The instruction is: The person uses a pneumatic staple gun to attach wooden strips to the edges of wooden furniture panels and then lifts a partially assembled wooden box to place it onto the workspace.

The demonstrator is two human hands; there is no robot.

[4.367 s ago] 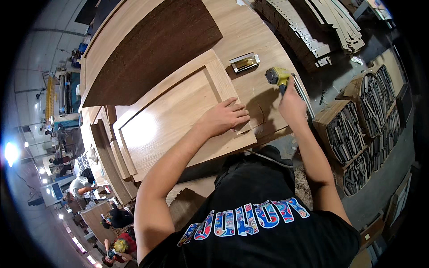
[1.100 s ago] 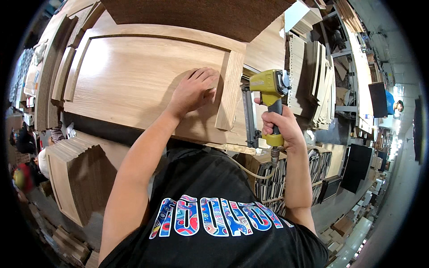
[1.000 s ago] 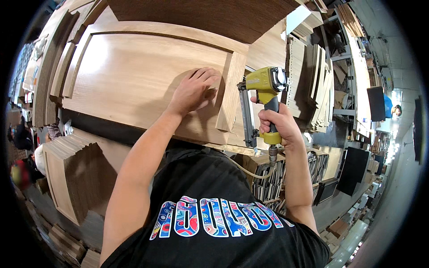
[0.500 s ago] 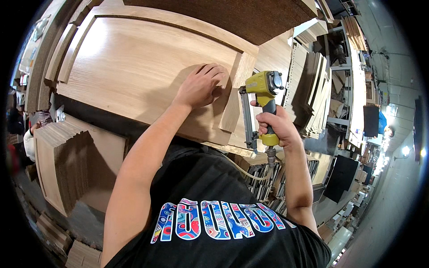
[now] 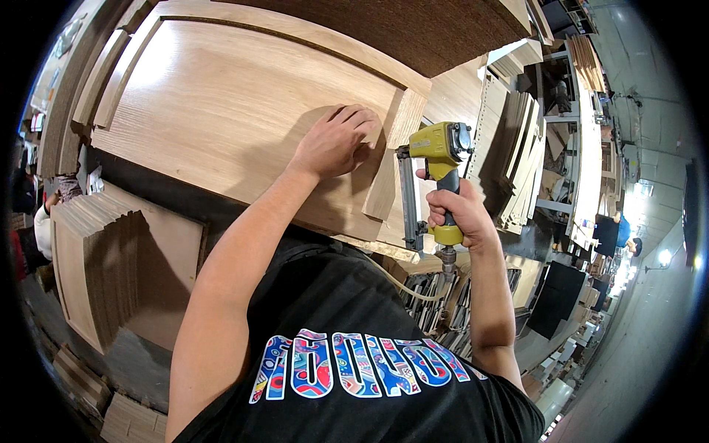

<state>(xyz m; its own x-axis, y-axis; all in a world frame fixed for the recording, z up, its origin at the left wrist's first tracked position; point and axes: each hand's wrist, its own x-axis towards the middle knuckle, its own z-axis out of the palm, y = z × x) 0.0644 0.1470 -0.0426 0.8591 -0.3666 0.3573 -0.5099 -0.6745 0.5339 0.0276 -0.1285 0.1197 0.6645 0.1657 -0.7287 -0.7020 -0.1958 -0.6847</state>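
Note:
My right hand [image 5: 460, 210] is wrapped round the dark grip of a yellow-green pneumatic nail gun [image 5: 433, 144]. The gun's nose is at the right edge of a light wood strip [image 5: 382, 188]; whether it touches cannot be seen. This strip lies along the right end of a broad wood-grain panel [image 5: 221, 111]. Over the panel, just left of the strip, is my left hand [image 5: 337, 144], its fingers curled and pressed together. The fingertips are partly hidden, so what they hold, if anything, does not show. An air hose [image 5: 413, 292] runs below the gun.
A dark brown board [image 5: 384, 33] overhangs the panel's far side. Stacked wood pieces [image 5: 111, 266] stand at lower left, and thin boards [image 5: 524, 162] lean at right. Beneath the gun are many narrow upright pieces [image 5: 436, 303]. Another person's sleeve [image 5: 43, 232] shows at far left.
My view has shifted slightly. Both hands stay almost where they were, the left over the panel and the right round the nail gun, which sits slightly farther right and lower in view.

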